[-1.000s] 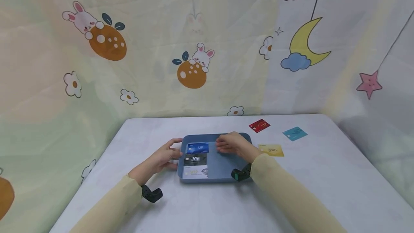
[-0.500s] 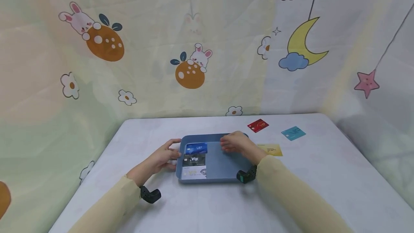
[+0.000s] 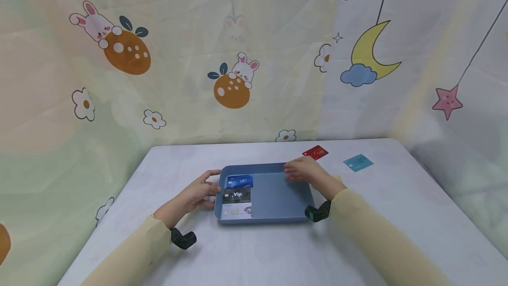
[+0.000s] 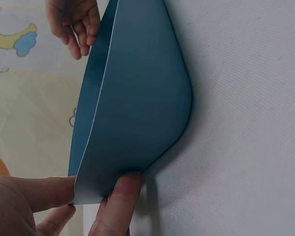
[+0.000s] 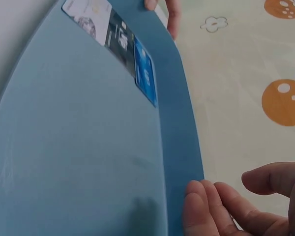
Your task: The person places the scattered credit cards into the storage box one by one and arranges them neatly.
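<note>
A blue-grey rectangular tray [image 3: 282, 197] lies on the table. Along its left side three cards sit in a column: a blue card [image 3: 240, 182], a black card [image 3: 237, 196] and a white card [image 3: 237, 211]. My left hand [image 3: 196, 193] touches the tray's left end from outside with spread fingers, fingertips against the outer wall in the left wrist view. Over the tray's far right corner is my right hand [image 3: 307, 171]; nothing shows in it. The right wrist view has its fingers [image 5: 196, 211] held together by the far rim, thumb apart.
On the white table [image 3: 254, 255], past the tray's far right corner, lie a red card [image 3: 316, 151] and a teal card [image 3: 358, 162]. A yellow card [image 3: 337, 178] is mostly hidden behind the right forearm. A printed cloth [image 3: 178, 78] hangs behind the table.
My right hand has moved right, from above the tray's middle to its far right corner, and its arm now covers most of the yellow card. The left hand stays at the tray's left end.
</note>
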`<state>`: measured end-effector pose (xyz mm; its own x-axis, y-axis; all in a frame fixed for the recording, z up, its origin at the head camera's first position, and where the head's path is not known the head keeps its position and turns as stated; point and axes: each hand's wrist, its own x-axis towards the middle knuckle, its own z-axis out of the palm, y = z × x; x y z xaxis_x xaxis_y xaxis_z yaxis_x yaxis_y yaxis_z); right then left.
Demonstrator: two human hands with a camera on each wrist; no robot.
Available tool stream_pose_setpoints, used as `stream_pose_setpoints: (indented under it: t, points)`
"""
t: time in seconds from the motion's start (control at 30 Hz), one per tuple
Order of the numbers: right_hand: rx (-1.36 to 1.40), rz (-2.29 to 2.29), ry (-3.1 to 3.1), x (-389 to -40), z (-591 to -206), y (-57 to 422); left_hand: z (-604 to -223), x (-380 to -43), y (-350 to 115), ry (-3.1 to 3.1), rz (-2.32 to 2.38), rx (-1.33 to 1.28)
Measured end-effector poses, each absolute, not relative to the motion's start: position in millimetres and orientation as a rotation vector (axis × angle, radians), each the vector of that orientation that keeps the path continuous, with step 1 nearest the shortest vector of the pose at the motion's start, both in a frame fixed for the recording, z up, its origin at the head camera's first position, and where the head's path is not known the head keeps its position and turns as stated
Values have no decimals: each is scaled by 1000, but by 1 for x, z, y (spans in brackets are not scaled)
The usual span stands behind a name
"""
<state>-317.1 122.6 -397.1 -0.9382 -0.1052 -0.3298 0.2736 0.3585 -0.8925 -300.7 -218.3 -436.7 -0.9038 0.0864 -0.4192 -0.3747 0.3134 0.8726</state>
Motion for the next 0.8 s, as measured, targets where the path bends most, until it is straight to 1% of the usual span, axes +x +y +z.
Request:
stream_pose_setpoints:
  t: [0.33,0.6,0.8]
  points:
    - [210,-1728,2200,-319,-404,155,-437,-301,-218,2202,1615,-256]
    - [219,-1526,2404,-317,-409,182,-438,-301,-218,2206,1608,-255]
    - [194,-1257,2671,-314,-413,199,-439,-302,-219,2202,1611,-256]
